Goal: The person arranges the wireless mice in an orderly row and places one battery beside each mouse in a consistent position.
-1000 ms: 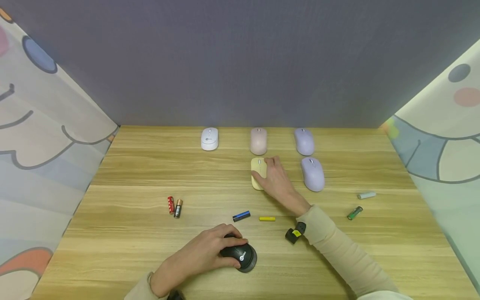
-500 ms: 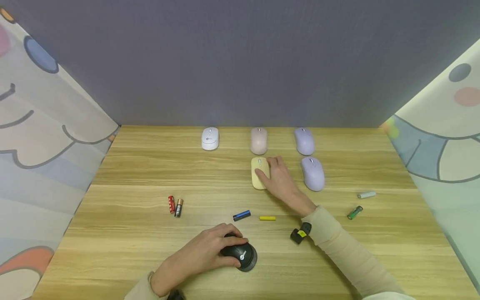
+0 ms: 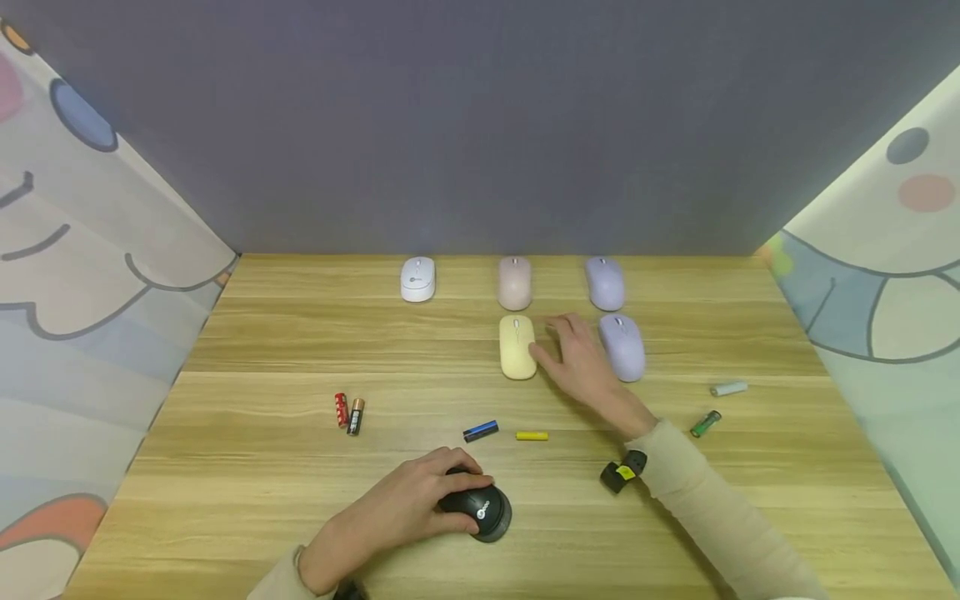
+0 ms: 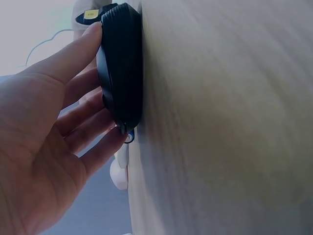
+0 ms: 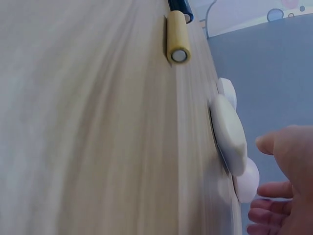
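My left hand (image 3: 416, 496) holds a black computer mouse (image 3: 487, 510) near the front of the table, thumb on one side and fingers over the other. In the left wrist view the black mouse (image 4: 122, 68) sits against the wood with the fingertips along its edges. Just right of a yellow mouse (image 3: 516, 358) is my right hand (image 3: 585, 367), its fingers loosely spread and nothing in them. The right wrist view has the thumb of the right hand (image 5: 293, 161) apart from the pale yellow mouse (image 5: 229, 134). A lilac mouse (image 3: 622, 348) lies close behind that hand.
Along the back stand a white mouse (image 3: 417, 279), a pink mouse (image 3: 514, 283) and another lilac mouse (image 3: 604, 283). Batteries lie about: red (image 3: 342, 410), black-and-copper (image 3: 356, 417), blue (image 3: 481, 431), yellow (image 3: 532, 436), green (image 3: 705, 423) and pale (image 3: 729, 388). A grey panel (image 3: 495, 125) rises behind.
My right hand has let go of the yellow mouse and drawn back a little to the right. The left hand stays on the black mouse.
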`<state>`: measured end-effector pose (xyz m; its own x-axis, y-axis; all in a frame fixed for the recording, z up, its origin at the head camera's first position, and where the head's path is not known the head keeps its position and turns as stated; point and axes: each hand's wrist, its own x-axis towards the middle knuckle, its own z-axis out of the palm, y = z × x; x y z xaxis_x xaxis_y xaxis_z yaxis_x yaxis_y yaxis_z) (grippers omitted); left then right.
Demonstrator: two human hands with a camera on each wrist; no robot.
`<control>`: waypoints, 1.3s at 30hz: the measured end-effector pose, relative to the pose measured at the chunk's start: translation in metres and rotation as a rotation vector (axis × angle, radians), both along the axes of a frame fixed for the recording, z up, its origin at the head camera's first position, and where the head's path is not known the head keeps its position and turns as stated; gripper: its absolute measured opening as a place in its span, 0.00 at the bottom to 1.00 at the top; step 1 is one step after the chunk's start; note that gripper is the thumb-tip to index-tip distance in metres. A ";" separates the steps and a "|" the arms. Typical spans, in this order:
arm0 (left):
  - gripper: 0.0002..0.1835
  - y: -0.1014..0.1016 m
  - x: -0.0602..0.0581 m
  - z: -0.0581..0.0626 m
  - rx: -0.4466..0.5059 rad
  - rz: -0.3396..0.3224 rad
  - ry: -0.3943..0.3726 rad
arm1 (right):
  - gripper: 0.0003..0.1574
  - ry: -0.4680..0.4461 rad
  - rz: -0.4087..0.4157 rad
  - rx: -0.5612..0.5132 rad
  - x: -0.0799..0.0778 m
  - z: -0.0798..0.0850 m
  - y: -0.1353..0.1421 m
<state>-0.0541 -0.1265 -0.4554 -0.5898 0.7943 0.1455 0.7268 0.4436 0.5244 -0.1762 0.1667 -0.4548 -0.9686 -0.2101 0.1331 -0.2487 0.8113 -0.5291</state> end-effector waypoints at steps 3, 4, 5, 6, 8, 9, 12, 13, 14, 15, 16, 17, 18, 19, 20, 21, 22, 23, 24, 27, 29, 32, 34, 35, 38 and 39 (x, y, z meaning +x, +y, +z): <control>0.26 0.000 0.000 0.001 -0.001 0.000 0.009 | 0.35 0.034 0.024 0.001 0.001 0.001 0.005; 0.26 0.000 0.000 0.001 -0.003 0.000 0.013 | 0.35 0.044 0.034 0.002 0.001 0.001 0.007; 0.26 0.000 0.000 0.001 -0.004 0.000 0.016 | 0.34 0.053 0.042 0.002 0.001 0.001 0.008; 0.26 0.001 0.000 0.002 -0.005 0.000 0.018 | 0.34 0.061 0.047 0.001 0.002 0.002 0.010; 0.26 0.001 0.000 0.002 -0.006 0.000 0.021 | 0.34 0.074 0.056 -0.007 0.002 0.003 0.014; 0.26 0.001 0.000 0.002 -0.007 0.000 0.025 | 0.34 0.079 0.058 -0.012 0.002 0.003 0.016; 0.25 0.001 0.001 0.001 -0.007 -0.002 0.034 | 0.35 0.093 0.052 -0.021 0.003 0.004 0.022; 0.25 0.001 0.001 0.002 -0.009 -0.003 0.035 | 0.34 0.101 0.049 -0.021 0.004 0.003 0.025; 0.25 0.001 0.001 0.002 -0.011 -0.003 0.036 | 0.34 0.106 0.043 -0.021 0.004 0.003 0.027; 0.25 0.001 0.001 0.002 -0.015 -0.003 0.037 | 0.33 0.113 0.038 -0.018 0.004 0.003 0.030; 0.25 0.001 0.001 0.002 -0.019 -0.003 0.035 | 0.32 0.121 0.032 -0.013 0.005 0.002 0.032; 0.25 0.001 0.001 0.003 -0.023 -0.002 0.033 | 0.31 0.131 0.025 -0.005 0.005 0.001 0.035; 0.25 0.001 0.001 0.003 -0.028 -0.002 0.030 | 0.31 0.143 0.017 0.000 0.005 0.000 0.037; 0.25 0.001 0.001 0.004 -0.031 -0.002 0.027 | 0.30 0.154 0.010 0.003 0.005 -0.001 0.040; 0.25 0.001 0.001 0.004 -0.034 -0.002 0.027 | 0.30 0.167 0.005 0.004 0.006 -0.001 0.042; 0.25 0.001 0.001 0.004 -0.037 -0.002 0.029 | 0.29 0.177 0.000 0.004 0.006 -0.002 0.044; 0.25 0.001 0.001 0.005 -0.039 -0.003 0.029 | 0.30 0.184 -0.006 0.005 0.006 -0.003 0.046; 0.25 0.001 0.001 0.005 -0.040 -0.004 0.030 | 0.29 0.187 -0.013 0.003 0.007 -0.003 0.048; 0.25 0.002 0.001 0.006 -0.042 -0.005 0.030 | 0.29 0.190 -0.017 0.000 0.007 -0.004 0.050; 0.25 0.002 0.002 0.006 -0.046 -0.002 0.032 | 0.30 0.186 -0.030 0.002 0.009 -0.005 0.054; 0.25 0.002 0.002 0.006 -0.046 0.002 0.034 | 0.30 0.186 -0.038 0.010 0.009 -0.005 0.057; 0.26 0.003 0.003 0.005 -0.042 0.005 0.049 | 0.29 0.192 -0.051 0.013 0.010 -0.006 0.060; 0.27 0.003 0.004 0.005 -0.037 0.003 0.074 | 0.29 0.199 -0.061 0.007 0.010 -0.006 0.062; 0.28 0.004 0.005 0.004 -0.039 -0.002 0.089 | 0.29 0.203 -0.068 0.001 0.010 -0.006 0.063; 0.30 0.006 0.006 0.004 -0.033 -0.024 0.126 | 0.28 0.207 -0.094 -0.012 0.011 -0.006 0.066; 0.31 0.006 0.007 0.003 -0.032 -0.032 0.136 | 0.28 0.207 -0.104 -0.015 0.011 -0.005 0.067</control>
<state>-0.0476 -0.1201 -0.4522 -0.5403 0.8182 0.1964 0.8044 0.4337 0.4059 -0.1651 0.2337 -0.4602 -0.9367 -0.1072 0.3333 -0.2685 0.8308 -0.4875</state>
